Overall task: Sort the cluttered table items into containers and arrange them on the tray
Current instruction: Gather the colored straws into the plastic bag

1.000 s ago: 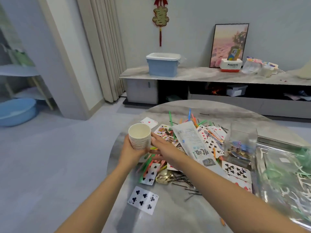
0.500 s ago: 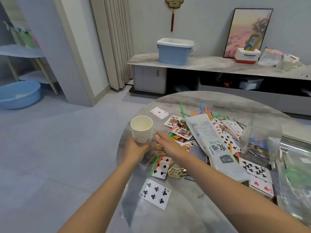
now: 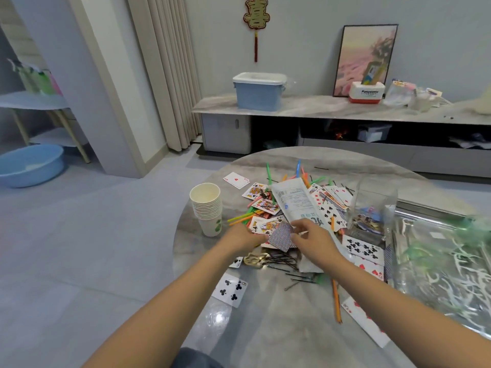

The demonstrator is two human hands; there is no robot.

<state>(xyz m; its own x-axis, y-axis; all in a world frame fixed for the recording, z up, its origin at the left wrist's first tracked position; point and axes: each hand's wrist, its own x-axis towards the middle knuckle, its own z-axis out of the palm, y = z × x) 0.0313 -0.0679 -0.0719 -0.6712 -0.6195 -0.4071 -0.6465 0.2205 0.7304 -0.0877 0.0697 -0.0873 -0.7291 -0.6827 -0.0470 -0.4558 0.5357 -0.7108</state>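
So the paper cup stack (image 3: 208, 208) is out of the left hand (image 3: 240, 239) now, standing just left of it. Both hands went into the playing cards (image 3: 281, 232); right hand (image 3: 312, 239) pinches a blue-backed one, left grip's hidden. Looks like card sorting's starting.

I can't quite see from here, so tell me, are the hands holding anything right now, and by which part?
Both hands meet at a face-down blue-backed card: left hand at its left edge, right hand at its right edge. Whether they pinch it cannot be told.
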